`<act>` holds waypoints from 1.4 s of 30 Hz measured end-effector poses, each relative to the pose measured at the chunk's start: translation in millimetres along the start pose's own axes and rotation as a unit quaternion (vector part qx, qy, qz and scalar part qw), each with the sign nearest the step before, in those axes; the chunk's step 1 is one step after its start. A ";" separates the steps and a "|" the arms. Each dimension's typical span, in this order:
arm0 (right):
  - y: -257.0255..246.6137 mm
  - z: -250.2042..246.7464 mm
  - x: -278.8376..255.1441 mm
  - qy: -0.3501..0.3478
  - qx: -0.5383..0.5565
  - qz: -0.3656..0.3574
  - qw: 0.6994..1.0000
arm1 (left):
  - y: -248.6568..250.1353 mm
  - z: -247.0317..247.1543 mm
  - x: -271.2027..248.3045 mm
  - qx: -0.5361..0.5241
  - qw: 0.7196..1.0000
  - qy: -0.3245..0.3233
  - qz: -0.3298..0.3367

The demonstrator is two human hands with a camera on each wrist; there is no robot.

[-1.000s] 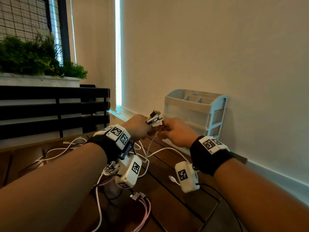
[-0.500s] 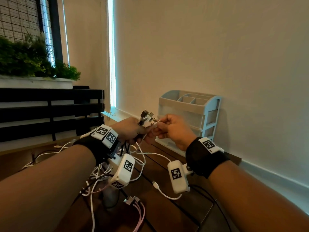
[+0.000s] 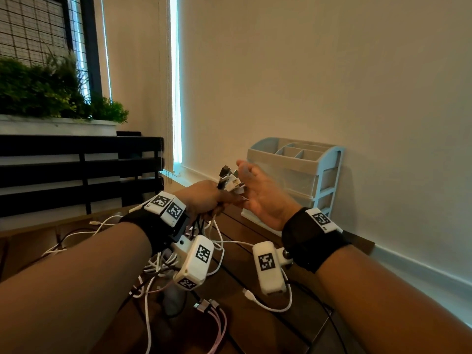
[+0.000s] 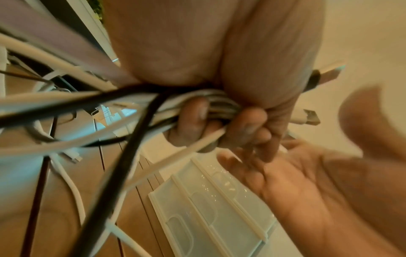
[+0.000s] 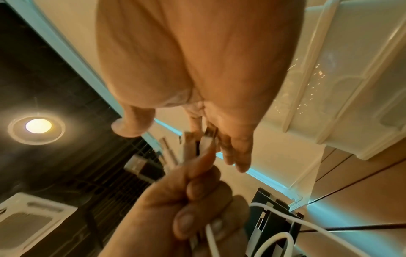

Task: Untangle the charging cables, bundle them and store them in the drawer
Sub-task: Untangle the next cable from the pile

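My left hand (image 3: 204, 198) grips a bunch of white and black charging cables (image 4: 211, 104) just below their plugs (image 3: 229, 178), which stick up above the fist. The same plugs (image 5: 191, 144) show in the right wrist view beside my right hand's straight fingers (image 5: 237, 153). My right hand (image 3: 260, 195) is spread flat with the thumb up, its palm against the plug ends. The cables' loose lengths (image 3: 163, 267) hang down in a tangle onto the wooden table (image 3: 255, 323). A pale blue drawer unit (image 3: 301, 180) with translucent drawers stands against the wall behind the hands.
Pink cables with metal plugs (image 3: 212, 310) and a white cable end (image 3: 251, 297) lie on the table near me. More white cable (image 3: 76, 233) trails off to the left. A black slatted rail (image 3: 76, 172) and a planter (image 3: 51, 93) stand at the left.
My right hand has let go of the plug it pinched and spread out flat against the plug ends. Both hands have stayed in front of the drawer unit.
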State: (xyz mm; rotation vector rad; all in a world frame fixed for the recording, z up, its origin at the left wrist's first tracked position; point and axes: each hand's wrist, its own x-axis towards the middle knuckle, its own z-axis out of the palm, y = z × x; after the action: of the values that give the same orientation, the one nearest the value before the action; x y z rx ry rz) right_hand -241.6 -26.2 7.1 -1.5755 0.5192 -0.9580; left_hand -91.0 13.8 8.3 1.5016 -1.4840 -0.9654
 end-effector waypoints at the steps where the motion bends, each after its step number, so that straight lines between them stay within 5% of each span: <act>1: 0.0 4.9 2.0 -0.005 -0.031 -0.010 0.999 | 1.6 3.6 -1.4 0.010 1.000 0.000 0.006; 10: 4.7 23.0 12.1 0.083 -0.220 -0.195 0.952 | 7.2 15.1 -4.9 0.026 0.999 0.019 0.022; 14: 2.6 19.6 13.1 0.095 -0.266 -0.210 0.936 | 6.5 21.0 -7.5 -0.020 1.000 0.014 -0.001; 18: 6.0 9.0 11.5 0.072 -0.067 -0.135 0.986 | 12.2 17.7 -8.0 -0.080 0.995 0.009 0.057; 22: 19.2 10.4 4.9 -0.080 0.152 -0.024 0.985 | 27.2 11.1 -5.0 -0.190 0.975 0.015 0.110; 25: 27.5 23.9 2.2 -0.151 0.155 -0.035 0.976 | 34.9 9.3 -1.6 -0.283 0.952 -0.012 0.118; 30: 40.8 31.2 5.4 -0.075 0.005 0.021 0.997 | 44.1 -3.8 -4.8 -0.334 0.934 -0.015 0.124; 33: 33.8 24.0 10.3 -0.099 -0.111 0.009 0.989 | 44.7 -16.1 -5.7 -0.336 0.930 -0.004 0.151; 35: 16.5 9.4 22.1 -0.086 -0.310 -0.045 0.946 | 44.0 -25.5 -7.4 -0.355 0.918 0.001 0.174; 38: -18.4 -10.3 42.7 0.027 -0.621 -0.145 0.770 | 48.5 -40.0 -12.7 -0.401 0.887 0.015 0.227; 40: -31.1 -20.4 49.7 0.149 -0.702 -0.185 0.671 | 56.0 -51.3 -15.3 -0.423 0.866 0.020 0.265; 41: -30.3 -25.2 51.7 0.167 -0.711 -0.190 0.656 | 59.3 -56.6 -15.6 -0.425 0.861 0.021 0.277; 42: -26.2 -27.5 51.7 0.137 -0.704 -0.181 0.672 | 60.5 -61.4 -15.4 -0.422 0.862 0.026 0.281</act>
State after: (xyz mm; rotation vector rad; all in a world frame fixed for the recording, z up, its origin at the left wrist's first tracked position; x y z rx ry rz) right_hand -238.9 -76.0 47.5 -3.0242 1.4173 -1.1341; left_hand -58.6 31.1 87.7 0.4169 -1.1082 -0.9916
